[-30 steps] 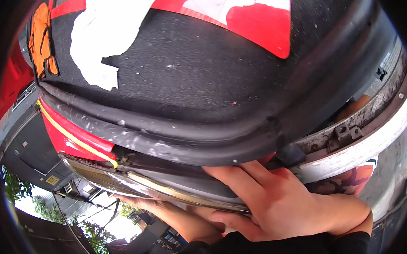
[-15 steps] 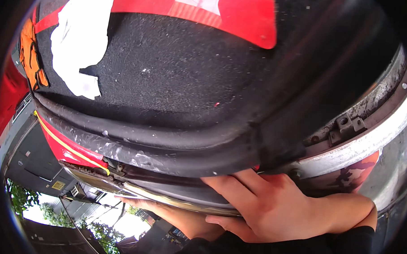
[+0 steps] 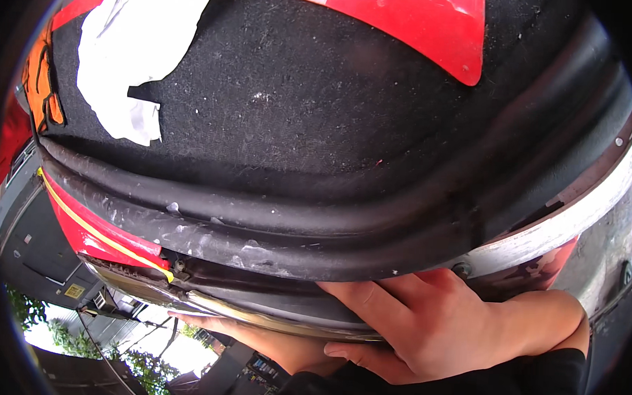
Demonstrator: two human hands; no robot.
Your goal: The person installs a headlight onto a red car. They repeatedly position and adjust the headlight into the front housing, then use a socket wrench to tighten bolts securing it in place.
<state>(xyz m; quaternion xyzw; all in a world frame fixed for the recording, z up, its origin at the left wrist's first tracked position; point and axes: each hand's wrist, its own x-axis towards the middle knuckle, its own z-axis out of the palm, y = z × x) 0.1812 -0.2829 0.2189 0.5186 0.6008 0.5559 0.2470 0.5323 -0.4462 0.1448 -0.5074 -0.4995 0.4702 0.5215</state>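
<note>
Black trim (image 3: 314, 256) now hides the metal bracket; right fingers (image 3: 369, 305) remain beneath.

Plain matte black sleeves (image 3: 550, 376), soft cloth; left hand (image 3: 221, 326), right hand (image 3: 430, 330) both bare.

Right fingers (image 3: 368, 304) part-hidden; white cloth (image 3: 137, 45) cropped at top

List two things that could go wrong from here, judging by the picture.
The right hand has bare fingers tucked under the black padded edge, so they might get pinched. The left hand is partly hidden below the gold-trimmed panel, so it could scrape against something unseen.
</note>
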